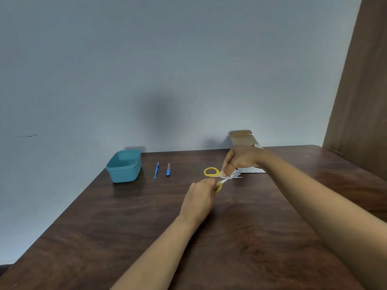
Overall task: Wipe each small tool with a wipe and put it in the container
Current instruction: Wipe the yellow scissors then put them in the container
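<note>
Small yellow-handled scissors are held just above the brown table. My left hand grips one yellow handle loop. My right hand pinches a white wipe around the blades, which stand apart. To the left lie a thin blue tool with a forked tip and a short blue-handled file, side by side. A teal plastic container stands open at the table's far left corner; I see almost nothing inside it.
An open cardboard box of wipes stands at the back behind my right hand, its flap raised. A grey wall runs along the table's far edge. A brown panel rises at the right.
</note>
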Tool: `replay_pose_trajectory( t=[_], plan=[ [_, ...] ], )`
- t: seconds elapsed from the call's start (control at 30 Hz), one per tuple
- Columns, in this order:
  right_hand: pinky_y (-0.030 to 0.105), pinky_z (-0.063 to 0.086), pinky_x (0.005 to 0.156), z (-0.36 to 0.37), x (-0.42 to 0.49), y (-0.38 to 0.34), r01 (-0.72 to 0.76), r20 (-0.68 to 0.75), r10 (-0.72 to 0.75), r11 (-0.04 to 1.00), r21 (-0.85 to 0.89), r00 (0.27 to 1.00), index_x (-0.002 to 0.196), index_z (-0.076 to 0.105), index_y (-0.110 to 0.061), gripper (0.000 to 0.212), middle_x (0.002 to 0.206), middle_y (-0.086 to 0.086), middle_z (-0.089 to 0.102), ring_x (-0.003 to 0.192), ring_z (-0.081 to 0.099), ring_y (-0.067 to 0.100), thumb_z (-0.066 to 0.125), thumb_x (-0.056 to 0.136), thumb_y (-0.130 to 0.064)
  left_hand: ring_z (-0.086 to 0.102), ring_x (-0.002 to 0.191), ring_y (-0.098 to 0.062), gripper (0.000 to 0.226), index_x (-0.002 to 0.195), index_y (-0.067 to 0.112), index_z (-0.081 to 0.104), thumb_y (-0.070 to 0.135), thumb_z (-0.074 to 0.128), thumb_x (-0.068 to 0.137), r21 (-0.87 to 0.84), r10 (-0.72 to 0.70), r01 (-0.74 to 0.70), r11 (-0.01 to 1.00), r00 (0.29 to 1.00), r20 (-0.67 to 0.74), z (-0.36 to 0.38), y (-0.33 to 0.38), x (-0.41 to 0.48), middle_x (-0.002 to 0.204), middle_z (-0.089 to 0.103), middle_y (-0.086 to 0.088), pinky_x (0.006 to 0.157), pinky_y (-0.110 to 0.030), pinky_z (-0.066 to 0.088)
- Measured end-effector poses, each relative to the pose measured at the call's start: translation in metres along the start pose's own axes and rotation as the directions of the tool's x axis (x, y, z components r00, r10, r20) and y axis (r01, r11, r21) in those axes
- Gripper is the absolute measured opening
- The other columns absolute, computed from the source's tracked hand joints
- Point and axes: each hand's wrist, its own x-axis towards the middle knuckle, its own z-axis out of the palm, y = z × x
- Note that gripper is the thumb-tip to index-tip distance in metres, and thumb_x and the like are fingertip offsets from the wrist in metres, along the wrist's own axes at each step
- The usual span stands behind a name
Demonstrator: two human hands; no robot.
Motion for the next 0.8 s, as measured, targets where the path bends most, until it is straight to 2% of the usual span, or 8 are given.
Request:
replay_pose_trajectory(
  t=[0.1, 0.17, 0.27, 0.4, 0.53, 0.63, 0.8],
  plan=[
    [0.023, 0.042, 0.074, 0.009, 0.001, 0.0, 0.019, -0.066, -0.012, 0.994, 0.104, 0.998, 0.084, 0.078, -0.013, 0.013, 0.089, 0.007, 0.072, 0.084, 0.057, 0.013, 0.079, 0.073, -0.02, 0.051, 0.073, -0.029, 0.027, 0.076, 0.017, 0.042, 0.023, 0.037, 0.102, -0.007, -0.014, 0.014, 1.0, 1.0, -0.002, -0.001, -0.001, 0.0, 0.076, 0.051, -0.003, 0.063, -0.029, 0.023],
    [0.025, 0.043, 0.078, 0.013, 0.003, 0.0, 0.028, -0.09, -0.014, 0.989, 0.146, 0.996, 0.08, 0.077, -0.015, 0.008, 0.089, 0.01, 0.071, 0.083, 0.056, 0.013, 0.08, 0.073, -0.019, 0.051, 0.075, -0.03, 0.027, 0.077, 0.017, 0.042, 0.025, 0.036, 0.103, -0.013, -0.027, 0.027, 1.0, 1.0, -0.002, -0.001, -0.001, 0.001, 0.08, 0.057, -0.007, 0.063, -0.031, 0.026],
    [0.028, 0.045, 0.086, 0.016, 0.005, 0.001, 0.034, -0.107, -0.009, 0.973, 0.23, 0.994, 0.078, 0.077, -0.017, 0.008, 0.085, 0.006, 0.072, 0.085, 0.059, 0.013, 0.081, 0.073, -0.021, 0.052, 0.074, -0.031, 0.028, 0.077, 0.015, 0.044, 0.025, 0.036, 0.102, -0.004, -0.033, 0.033, 0.999, 0.999, 0.0, 0.0, -0.001, 0.001, 0.082, 0.059, -0.01, 0.063, -0.033, 0.029],
    [0.026, 0.045, 0.08, 0.019, 0.007, 0.001, 0.036, -0.115, -0.003, 0.958, 0.285, 0.993, 0.091, 0.077, -0.01, 0.02, 0.075, -0.003, 0.069, 0.077, 0.058, 0.008, 0.08, 0.075, -0.022, 0.052, 0.072, -0.031, 0.028, 0.075, 0.015, 0.045, 0.022, 0.039, 0.101, -0.013, -0.046, 0.046, 0.999, 0.999, 0.0, 0.0, -0.001, 0.001, 0.078, 0.058, -0.01, 0.063, -0.036, 0.032],
    [0.023, 0.043, 0.079, 0.018, 0.009, 0.0, 0.046, -0.077, -0.024, 0.951, 0.306, 0.997, 0.085, 0.076, -0.014, 0.011, 0.074, -0.007, 0.069, 0.076, 0.057, 0.004, 0.078, 0.078, -0.022, 0.053, 0.074, -0.031, 0.032, 0.079, 0.008, 0.05, 0.026, 0.037, 0.102, -0.015, -0.055, 0.055, 0.998, 0.998, 0.011, -0.002, 0.0, 0.001, 0.081, 0.059, -0.011, 0.067, -0.042, 0.038],
    [0.025, 0.044, 0.082, 0.015, 0.011, 0.0, 0.052, -0.025, -0.046, 0.953, 0.299, 0.999, 0.083, 0.075, -0.015, 0.005, 0.076, -0.008, 0.07, 0.081, 0.058, 0.007, 0.075, 0.081, -0.02, 0.053, 0.073, -0.03, 0.032, 0.08, 0.008, 0.051, 0.026, 0.036, 0.102, -0.012, -0.041, 0.042, 0.999, 0.999, 0.015, -0.003, 0.002, 0.0, 0.08, 0.059, -0.01, 0.065, -0.038, 0.035],
    [0.008, 0.042, 0.058, 0.01, 0.01, 0.0, 0.065, 0.057, -0.087, 0.947, 0.314, 0.995, 0.091, 0.07, -0.008, 0.006, 0.055, -0.018, 0.066, 0.058, 0.059, -0.006, 0.065, 0.089, -0.01, 0.052, 0.072, -0.029, 0.027, 0.077, 0.017, 0.042, 0.026, 0.037, 0.102, -0.024, -0.026, 0.027, 0.999, 1.0, 0.011, -0.003, 0.002, 0.0, 0.082, 0.06, -0.01, 0.063, -0.039, 0.037]
  ],
)
